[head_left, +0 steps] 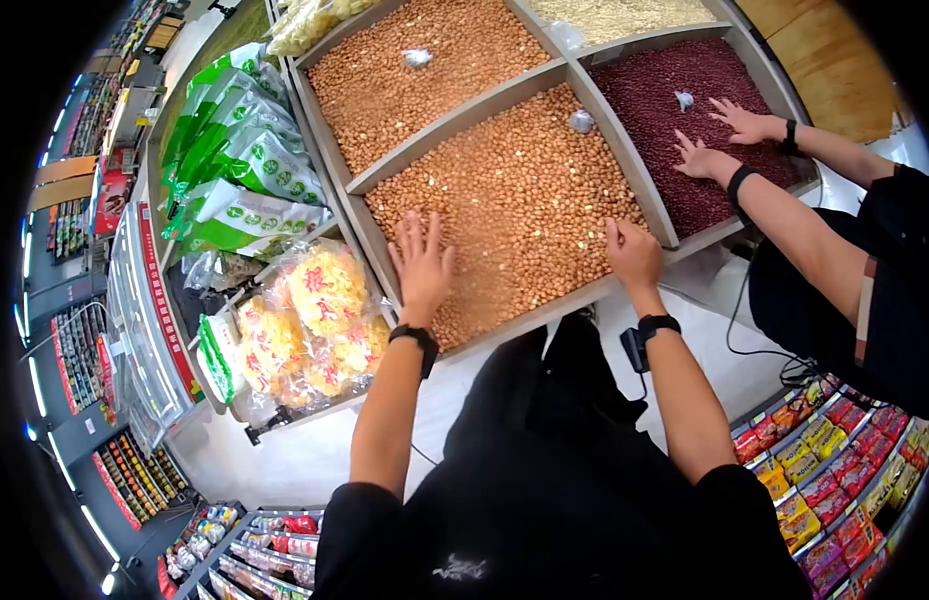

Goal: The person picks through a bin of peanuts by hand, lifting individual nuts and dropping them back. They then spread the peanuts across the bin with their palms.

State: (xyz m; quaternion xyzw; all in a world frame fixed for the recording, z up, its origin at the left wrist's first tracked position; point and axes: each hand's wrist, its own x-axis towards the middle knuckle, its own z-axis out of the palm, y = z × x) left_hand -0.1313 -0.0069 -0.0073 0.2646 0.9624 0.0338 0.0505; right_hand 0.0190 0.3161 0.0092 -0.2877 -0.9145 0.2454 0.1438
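My left hand (422, 268) lies with fingers spread on the shelled peanuts (524, 190), near the left wall of their wooden bin. Over the right side of the same bin, my right hand (636, 257) is closed with its fingers curled in; whatever they hold, if anything, is hidden. Both wrists wear black bands. A small crumpled silvery lump (581, 121) rests on the peanuts at the far right corner.
At right, another person's two hands (702, 158) spread over a bin of dark red beans (634, 90). Wooden dividers (459, 123) separate the bins. Left are green-and-white bags (249, 215) and bagged yellow food (329, 290). Snack shelves (834, 470) stand lower right.
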